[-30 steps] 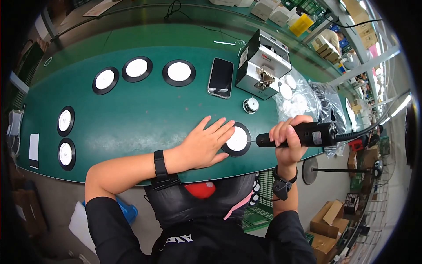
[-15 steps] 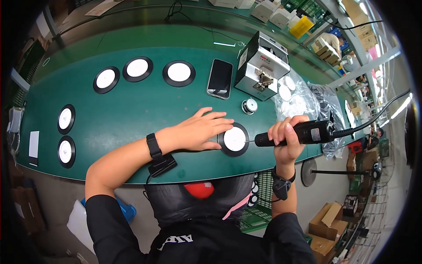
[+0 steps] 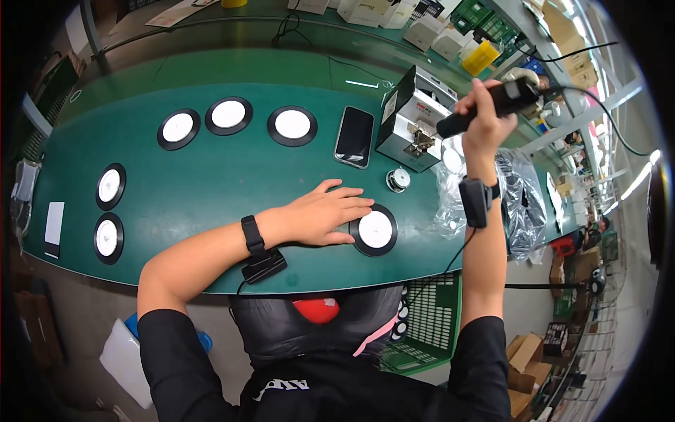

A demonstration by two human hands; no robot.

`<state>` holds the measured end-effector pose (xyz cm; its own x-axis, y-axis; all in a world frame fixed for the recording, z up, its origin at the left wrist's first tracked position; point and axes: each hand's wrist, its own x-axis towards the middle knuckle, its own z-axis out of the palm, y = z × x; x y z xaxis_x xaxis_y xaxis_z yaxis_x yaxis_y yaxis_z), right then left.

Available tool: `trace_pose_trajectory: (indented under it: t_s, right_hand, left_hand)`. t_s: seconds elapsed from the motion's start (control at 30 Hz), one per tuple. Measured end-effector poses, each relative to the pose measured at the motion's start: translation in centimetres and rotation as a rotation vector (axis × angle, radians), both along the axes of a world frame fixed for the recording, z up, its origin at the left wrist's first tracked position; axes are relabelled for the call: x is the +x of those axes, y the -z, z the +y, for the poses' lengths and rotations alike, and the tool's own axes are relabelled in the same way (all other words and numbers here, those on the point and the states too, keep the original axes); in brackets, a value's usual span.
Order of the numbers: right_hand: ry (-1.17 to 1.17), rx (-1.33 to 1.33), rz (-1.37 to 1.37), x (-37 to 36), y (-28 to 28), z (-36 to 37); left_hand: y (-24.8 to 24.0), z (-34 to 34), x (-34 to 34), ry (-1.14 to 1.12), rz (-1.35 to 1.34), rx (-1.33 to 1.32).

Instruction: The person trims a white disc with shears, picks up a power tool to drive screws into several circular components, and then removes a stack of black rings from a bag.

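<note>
My left hand (image 3: 320, 216) lies flat on the green table with its fingers stretched out. Its fingertips and thumb reach the rim of a round white disc with a black rubbery edge (image 3: 375, 230). Raised at the right, my right hand (image 3: 486, 126) is wrapped round a black corded electric screwdriver (image 3: 503, 105). The driver's nose points left, at the metal pick-up point (image 3: 422, 141) on the front of a silver screw feeder (image 3: 402, 135). Whether a screw sits on the bit is too small to tell. A small round metal part (image 3: 398, 180) stands between the feeder and the disc.
Several similar discs lie at the back and left, one being the back middle disc (image 3: 292, 125). Beside the feeder is a phone (image 3: 354, 137). Clear plastic bags (image 3: 520, 197) lie at the right. A green crate (image 3: 429, 316) stands below the table edge.
My right hand has lifted the screwdriver away from the disc, up and back to the screw feeder. My left hand stays at the disc.
</note>
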<state>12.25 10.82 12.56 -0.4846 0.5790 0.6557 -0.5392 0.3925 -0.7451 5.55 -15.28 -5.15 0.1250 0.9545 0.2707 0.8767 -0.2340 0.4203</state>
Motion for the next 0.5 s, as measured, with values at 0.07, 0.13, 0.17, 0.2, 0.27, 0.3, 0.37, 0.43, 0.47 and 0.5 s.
trace_pose_trajectory:
  t_s: [0.07, 0.13, 0.17, 0.2, 0.27, 0.3, 0.37, 0.43, 0.47, 0.5]
  right_hand:
    - [-0.004, -0.018, -0.108, -0.9, 0.7, 0.7]
    - [-0.067, -0.080, -0.131, -0.4, 0.7, -0.4]
    - [-0.125, -0.143, -0.151, 0.2, 0.6, -1.6]
    - [-0.183, -0.206, -0.174, 0.9, 0.7, -2.9]
    - [-0.292, -0.264, -0.143, 4.5, 1.0, -5.3]
    - [-0.286, -0.259, -0.125, 5.9, 1.3, -7.2]
    - [-0.280, -0.259, -0.114, 7.4, 2.3, -9.5]
    - [-0.231, -0.151, -0.132, 8.0, 3.9, -10.3]
    - [-0.210, -0.097, -0.140, 8.1, 4.5, -10.4]
    - [-0.210, -0.099, -0.142, 8.0, 4.9, -10.5]
  left_hand:
    - [0.1, 0.2, 0.1, 0.008, 0.002, 0.008]
    - [0.3, -0.2, 0.0, -0.003, -0.001, 0.007]
    - [0.5, -0.5, -0.1, -0.007, -0.006, 0.015]
    - [0.8, -0.8, -0.1, -0.011, -0.011, 0.022]
    - [0.8, 0.0, 0.1, -0.011, -0.025, 0.045]
    - [0.6, -0.1, 0.0, -0.013, -0.023, 0.041]
    - [0.4, -0.2, 0.0, -0.007, -0.015, 0.034]
    - [0.6, -0.2, -0.1, -0.005, -0.018, 0.038]
    - [0.7, -0.1, -0.1, -0.007, -0.013, 0.045]
    - [0.7, -0.1, -0.1, -0.008, -0.007, 0.051]
